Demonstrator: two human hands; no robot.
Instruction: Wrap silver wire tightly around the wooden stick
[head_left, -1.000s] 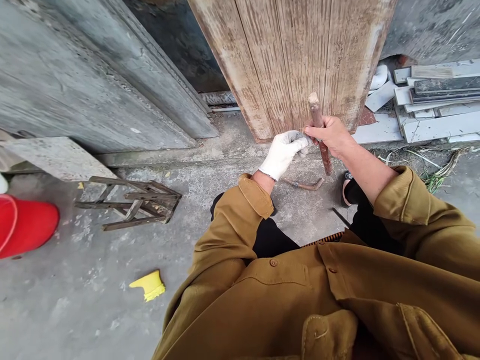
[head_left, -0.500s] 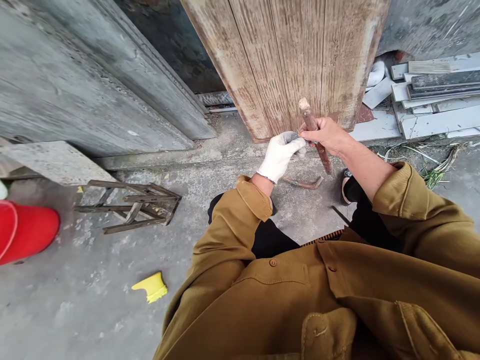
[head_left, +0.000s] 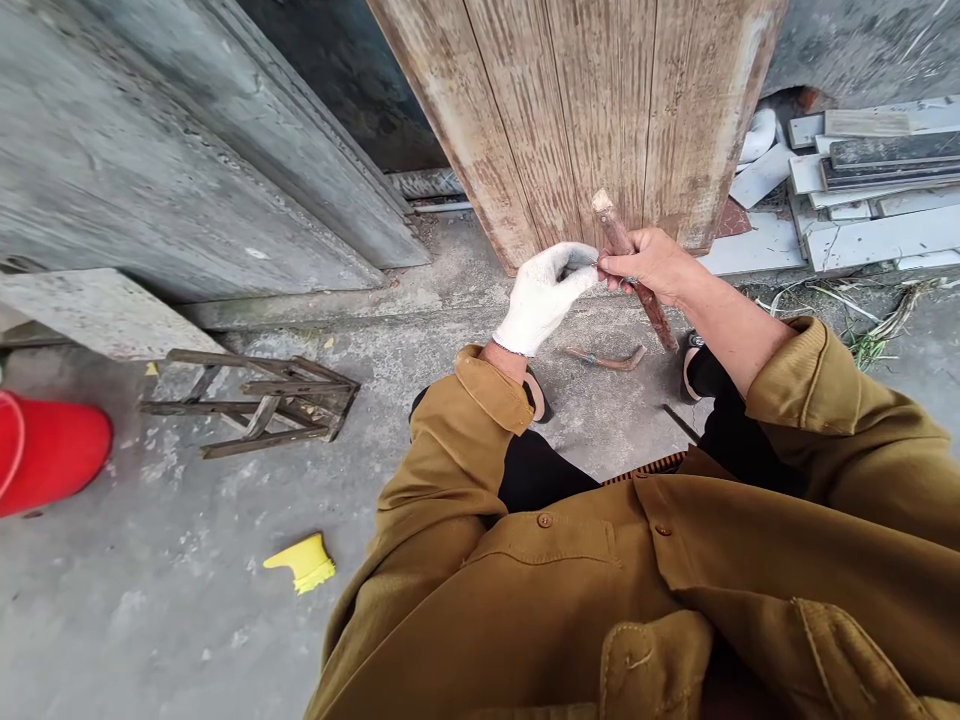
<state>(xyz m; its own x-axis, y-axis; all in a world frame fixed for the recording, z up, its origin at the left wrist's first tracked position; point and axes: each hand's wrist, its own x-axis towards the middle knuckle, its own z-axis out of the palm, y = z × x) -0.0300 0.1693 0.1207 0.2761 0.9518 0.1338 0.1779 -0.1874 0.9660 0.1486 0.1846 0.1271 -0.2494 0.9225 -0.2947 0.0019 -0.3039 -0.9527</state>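
Observation:
My right hand (head_left: 651, 268), bare, is closed around a short wooden stick (head_left: 655, 315) that slants from upper left to lower right. The stick's upper end is pale and cut. My left hand (head_left: 546, 292), in a white glove, meets the right fingertips with thumb and fingers pinched together. Something thin and dark shows between the fingertips, too small to name. Below the hands, a curved piece of wood (head_left: 609, 360) lies on the concrete between my feet.
A worn wooden panel (head_left: 592, 120) leans ahead of me. Stacked boards and tiles (head_left: 870, 235) lie at right. To the left are a wooden frame (head_left: 259, 405) on the ground, a red bucket (head_left: 56, 450) and a yellow scrap (head_left: 304, 562). A dark thin bar (head_left: 681, 425) is near my right foot.
My left hand has turned and shifted slightly left and up, its fingers now arched, with the tips still at my right fingertips. My right hand keeps hold of the stick.

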